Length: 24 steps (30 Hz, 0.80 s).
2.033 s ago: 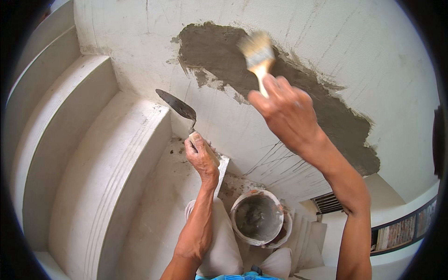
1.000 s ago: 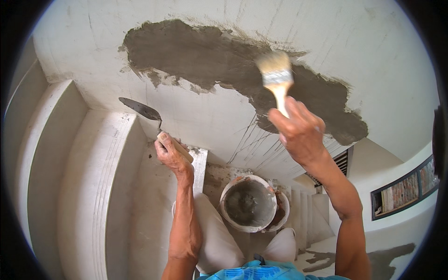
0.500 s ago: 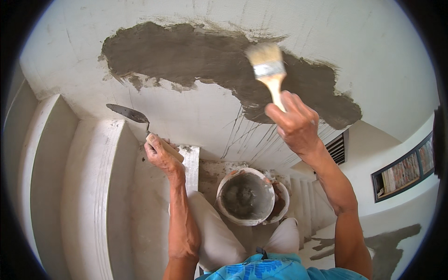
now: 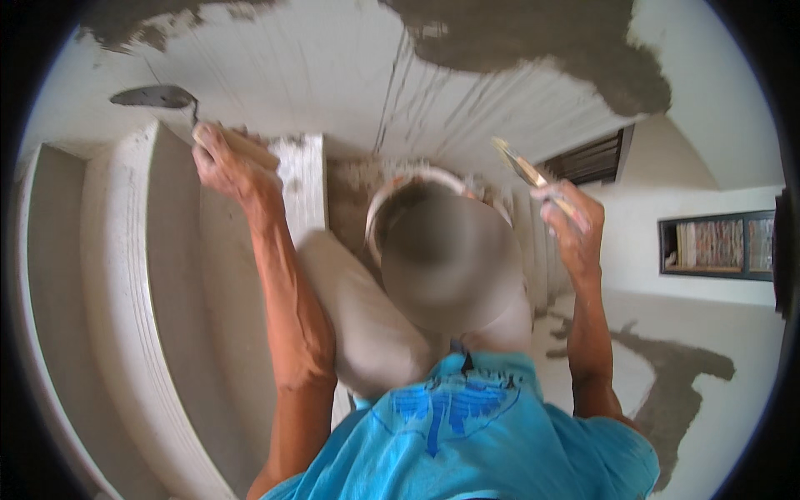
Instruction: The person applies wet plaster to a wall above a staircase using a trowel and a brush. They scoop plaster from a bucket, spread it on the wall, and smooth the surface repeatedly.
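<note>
My left hand (image 4: pixel 229 171) is closed around the wooden handle of a pointed trowel (image 4: pixel 154 97), its dark blade aimed left close to the wall. In my right hand (image 4: pixel 577 218) I grip a flat paintbrush (image 4: pixel 527 169), seen nearly edge-on, bristles up and clear of the wall. Dark wet cement (image 4: pixel 542 46) covers part of the white wall at the top, with drips streaking below it. Between my knees stands a bucket (image 4: pixel 374 218); a round blurred area hides most of its inside.
Concrete stair steps (image 4: pixel 125 275) rise along the left. A dark slatted vent (image 4: pixel 587 158) sits low in the wall beyond my right hand. Farther right is a dark-framed opening (image 4: pixel 717 244), and a grey smeared patch (image 4: pixel 679 375) marks the surface below it.
My right hand has come down from the cement patch, and the brush has turned from broad side to edge. The view has tilted downward. The trowel stays in my left hand.
</note>
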Available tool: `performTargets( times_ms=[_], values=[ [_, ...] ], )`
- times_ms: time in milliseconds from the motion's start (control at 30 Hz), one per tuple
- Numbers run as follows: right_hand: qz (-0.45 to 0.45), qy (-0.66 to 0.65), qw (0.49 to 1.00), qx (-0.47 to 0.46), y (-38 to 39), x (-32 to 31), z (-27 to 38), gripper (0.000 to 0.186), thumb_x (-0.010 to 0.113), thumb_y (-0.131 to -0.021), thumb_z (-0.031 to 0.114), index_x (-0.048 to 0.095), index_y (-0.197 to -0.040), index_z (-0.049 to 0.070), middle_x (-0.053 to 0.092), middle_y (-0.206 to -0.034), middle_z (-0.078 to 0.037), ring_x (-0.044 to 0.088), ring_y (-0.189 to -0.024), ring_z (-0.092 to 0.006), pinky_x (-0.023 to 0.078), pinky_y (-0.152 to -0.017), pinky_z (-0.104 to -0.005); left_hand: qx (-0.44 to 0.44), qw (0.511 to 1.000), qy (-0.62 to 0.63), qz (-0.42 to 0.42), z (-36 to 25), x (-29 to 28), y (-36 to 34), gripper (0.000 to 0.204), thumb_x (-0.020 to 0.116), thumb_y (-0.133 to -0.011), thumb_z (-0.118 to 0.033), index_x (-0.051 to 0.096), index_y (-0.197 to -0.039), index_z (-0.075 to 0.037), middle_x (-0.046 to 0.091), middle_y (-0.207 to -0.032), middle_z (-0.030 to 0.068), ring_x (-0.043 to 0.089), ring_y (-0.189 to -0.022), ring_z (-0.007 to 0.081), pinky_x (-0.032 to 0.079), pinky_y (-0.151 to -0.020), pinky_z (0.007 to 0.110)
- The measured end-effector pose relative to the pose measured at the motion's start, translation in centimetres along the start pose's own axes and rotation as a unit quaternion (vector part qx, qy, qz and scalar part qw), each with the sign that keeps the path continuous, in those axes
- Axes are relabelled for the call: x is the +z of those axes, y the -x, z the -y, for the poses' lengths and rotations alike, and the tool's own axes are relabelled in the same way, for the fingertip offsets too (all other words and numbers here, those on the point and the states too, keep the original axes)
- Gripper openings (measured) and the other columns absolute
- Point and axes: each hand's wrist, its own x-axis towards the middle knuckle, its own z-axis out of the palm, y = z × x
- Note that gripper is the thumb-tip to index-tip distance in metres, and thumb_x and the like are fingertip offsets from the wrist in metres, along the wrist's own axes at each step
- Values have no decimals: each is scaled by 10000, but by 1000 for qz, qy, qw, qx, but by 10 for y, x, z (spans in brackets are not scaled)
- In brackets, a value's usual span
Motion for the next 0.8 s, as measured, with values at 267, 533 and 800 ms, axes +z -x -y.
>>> performTargets(
  times_ms=[267,533,800],
  values=[
    [-165,-9,970,179,51,13,-125,240,575,-908,153,726,-1019,3,628,-751,-5,498,-644,-97,412,-608,-260,18,998,-57,13,10,-2,2,439,605,-995,-424,536,-1070,3,631,-832,160,636,-637,235,546,-508,345],
    [-149,-36,891,427,97,113,-302,209,614,-939,271,671,-863,85,575,-596,-30,486,-409,-141,363,-375,-311,39,990,-127,36,-4,-8,2,622,589,-988,-464,530,-1239,101,625,-1068,239,658,-935,326,577,-794,438],
    [-66,6,849,523,145,214,-390,256,669,-903,292,700,-965,45,679,-799,-120,650,-673,-247,504,-573,-412,21,985,-167,44,-1,4,8,645,564,-989,-528,555,-1223,73,624,-1013,190,647,-872,259,567,-711,367]
  ],
)
